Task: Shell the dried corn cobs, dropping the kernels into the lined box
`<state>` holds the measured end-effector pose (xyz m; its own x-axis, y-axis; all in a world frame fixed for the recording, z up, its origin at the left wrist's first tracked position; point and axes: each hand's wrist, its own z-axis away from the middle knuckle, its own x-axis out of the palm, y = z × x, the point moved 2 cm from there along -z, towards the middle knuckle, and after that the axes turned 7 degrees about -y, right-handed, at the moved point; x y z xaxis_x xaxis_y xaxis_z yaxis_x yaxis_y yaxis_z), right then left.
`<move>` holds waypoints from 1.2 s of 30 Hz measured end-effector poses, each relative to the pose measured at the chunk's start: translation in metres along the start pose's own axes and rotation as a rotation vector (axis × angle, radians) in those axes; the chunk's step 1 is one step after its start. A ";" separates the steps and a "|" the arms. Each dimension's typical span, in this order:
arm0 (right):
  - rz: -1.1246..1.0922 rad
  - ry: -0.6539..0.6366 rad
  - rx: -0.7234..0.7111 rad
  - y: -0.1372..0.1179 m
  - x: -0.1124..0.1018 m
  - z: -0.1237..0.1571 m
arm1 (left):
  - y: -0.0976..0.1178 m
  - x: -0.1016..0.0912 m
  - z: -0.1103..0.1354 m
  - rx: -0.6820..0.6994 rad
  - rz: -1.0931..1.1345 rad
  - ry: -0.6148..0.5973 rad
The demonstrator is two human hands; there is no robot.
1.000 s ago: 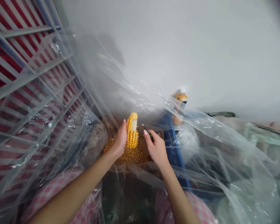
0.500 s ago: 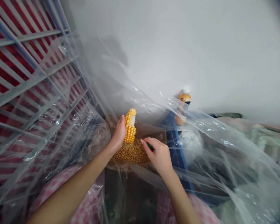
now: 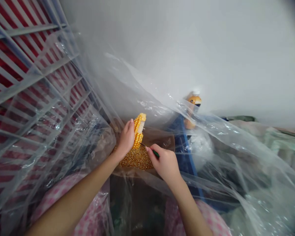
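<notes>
Yellow corn cob (image 3: 138, 135), a pale bare strip on its right face, stands nearly upright, long axis tipped slightly right at the top. The left hand (image 3: 126, 137) is nearer, its grip closed along the cob's left side. Below and right of the cob is the right hand (image 3: 165, 163), its grip pinched on a thin green-handled tool (image 3: 155, 153) pointing up and left to the cob's lower right edge; I can't tell whether the tip touches. Under the cob lie loose kernels (image 3: 139, 159) in a brown box (image 3: 169, 140). Open room shows between cob and right hand; farther right of the cob runs a blue crate's edge (image 3: 192, 168), and clear plastic sheet (image 3: 218, 134) slants behind.
</notes>
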<state>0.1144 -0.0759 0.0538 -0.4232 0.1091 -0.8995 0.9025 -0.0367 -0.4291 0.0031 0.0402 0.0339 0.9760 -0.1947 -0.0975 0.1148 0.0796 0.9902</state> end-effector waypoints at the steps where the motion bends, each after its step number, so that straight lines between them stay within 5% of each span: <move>1: 0.053 0.009 -0.007 -0.001 0.001 0.001 | 0.000 0.000 0.001 0.034 -0.071 0.013; 7: 0.162 0.057 -0.070 -0.007 0.010 0.005 | -0.004 0.002 0.005 0.026 -0.248 -0.010; 14: 0.119 -0.032 0.000 -0.003 0.014 0.008 | -0.008 0.006 0.012 0.035 -0.407 -0.053; 25: -0.311 -0.084 0.179 0.002 0.015 0.006 | -0.010 0.009 0.016 0.008 -0.410 -0.075; 36: -0.203 -0.134 0.188 0.000 0.021 0.008 | -0.010 0.010 0.020 -0.053 -0.460 -0.079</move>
<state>0.1047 -0.0811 0.0346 -0.6116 0.0013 -0.7912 0.7730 -0.2125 -0.5978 0.0083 0.0181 0.0247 0.8047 -0.2951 -0.5151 0.5434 0.0167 0.8393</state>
